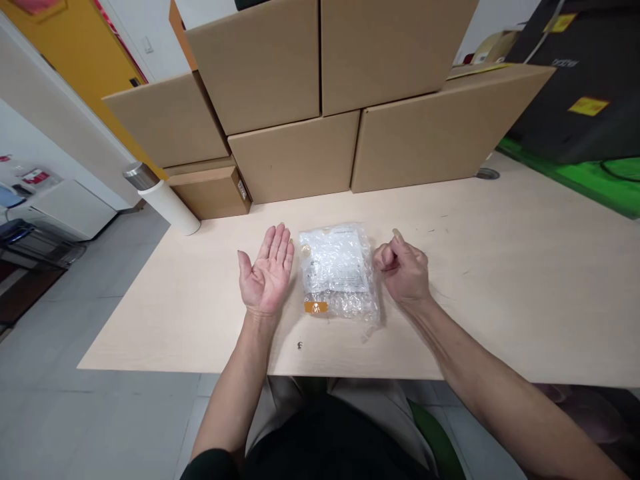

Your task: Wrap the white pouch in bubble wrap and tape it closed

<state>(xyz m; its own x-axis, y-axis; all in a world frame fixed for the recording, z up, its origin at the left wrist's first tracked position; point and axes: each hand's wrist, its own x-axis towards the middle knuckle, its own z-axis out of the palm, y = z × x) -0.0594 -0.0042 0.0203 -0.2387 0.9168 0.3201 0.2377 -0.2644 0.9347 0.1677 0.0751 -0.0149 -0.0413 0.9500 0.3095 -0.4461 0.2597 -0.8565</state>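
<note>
Bubble-wrapped package (335, 270): in the head view, at the centre of the frame, between your two hands; its long axis seems to run bottom to top.
Your left hand (267, 277): just left of it, palm up, fingers released.
Your right hand (404, 270): just right, seemingly nearer, fingers clenched; touching, I cannot tell.
Desk (525, 280): pale.
Room: cardboard boxes (295, 160) at upper middle, white bottle (168, 205) upper left.

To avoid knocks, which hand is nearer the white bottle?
Left: the left hand is right of the white bottle; the right hand is farther right, beyond the wrapped packet.
</note>
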